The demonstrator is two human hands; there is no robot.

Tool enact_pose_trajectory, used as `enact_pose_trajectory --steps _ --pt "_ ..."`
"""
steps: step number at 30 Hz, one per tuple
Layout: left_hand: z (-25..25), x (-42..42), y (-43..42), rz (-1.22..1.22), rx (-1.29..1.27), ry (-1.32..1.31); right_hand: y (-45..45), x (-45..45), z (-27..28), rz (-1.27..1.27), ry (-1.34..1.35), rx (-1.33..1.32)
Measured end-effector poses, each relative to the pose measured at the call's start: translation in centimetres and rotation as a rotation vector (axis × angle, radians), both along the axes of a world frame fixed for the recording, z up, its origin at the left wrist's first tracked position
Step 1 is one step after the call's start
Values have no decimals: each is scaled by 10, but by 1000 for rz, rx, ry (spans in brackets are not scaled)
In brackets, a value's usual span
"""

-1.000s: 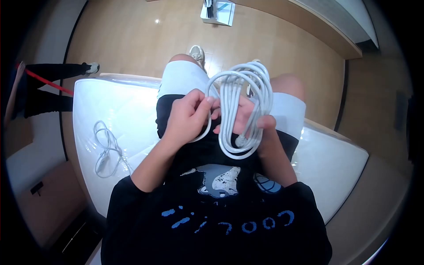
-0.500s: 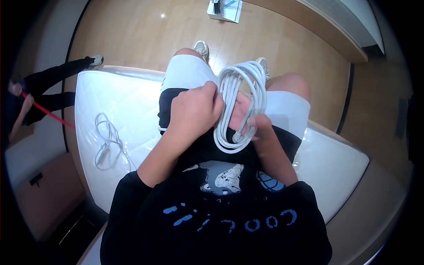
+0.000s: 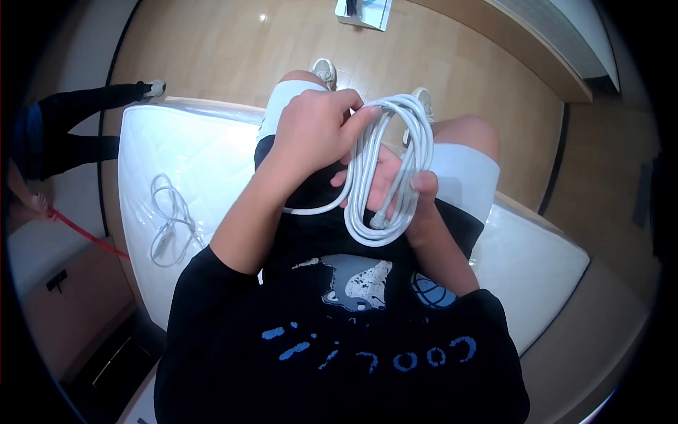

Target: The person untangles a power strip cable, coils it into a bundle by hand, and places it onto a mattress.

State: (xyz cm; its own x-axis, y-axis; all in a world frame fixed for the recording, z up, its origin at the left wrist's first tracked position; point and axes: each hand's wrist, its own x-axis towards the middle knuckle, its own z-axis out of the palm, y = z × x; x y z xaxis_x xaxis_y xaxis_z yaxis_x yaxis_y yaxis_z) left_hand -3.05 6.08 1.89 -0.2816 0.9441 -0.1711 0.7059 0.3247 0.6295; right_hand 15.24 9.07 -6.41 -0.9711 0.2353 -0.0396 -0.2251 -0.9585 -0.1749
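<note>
Though palm-up, right hand (image 3: 385,185) beneath cable (image 3: 358,169) (coiled)

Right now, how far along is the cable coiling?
Looks done: several white loops gathered into a coil. In hand: the right hand holds the coil; the left hand pinches its top. Apparently left: the unwound length by the left forearm. Whether the loose cord on the mattress joins it, I cannot tell.

Blue lettering (image 3: 429,355) on the black shirt (image 3: 339,396) reads "COOL", upside down from the camera's side. More blue strokes (image 3: 294,351) follow the word on the cloth; whether they are letters is unclear. No other text is legible.
</note>
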Motion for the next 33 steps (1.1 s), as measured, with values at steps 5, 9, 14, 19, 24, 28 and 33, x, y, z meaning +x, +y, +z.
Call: enact_pose_trajectory --steps 5,9,14,19,24,28,33 --pt "0 -9 11 -226 433 5 -5 2 -11 0 -27 43" --pt "-10 2 22 -315 449 -144 -12 -2 0 15 -8 -6" --pt "-30 2 32 -223 105 -401 -11 -3 -13 76 20 -42" --pt "-37 13 36 -40 178 -211 -6 -4 -11 93 -48 -6" --pt "-30 21 37 -36 63 -49 -7 -2 -6 83 -89 7" --pt "-32 9 25 15 36 -550 -8 -2 -10 42 -83 40" --pt "-40 -9 -34 86 60 -764 4 4 9 -125 -153 119"
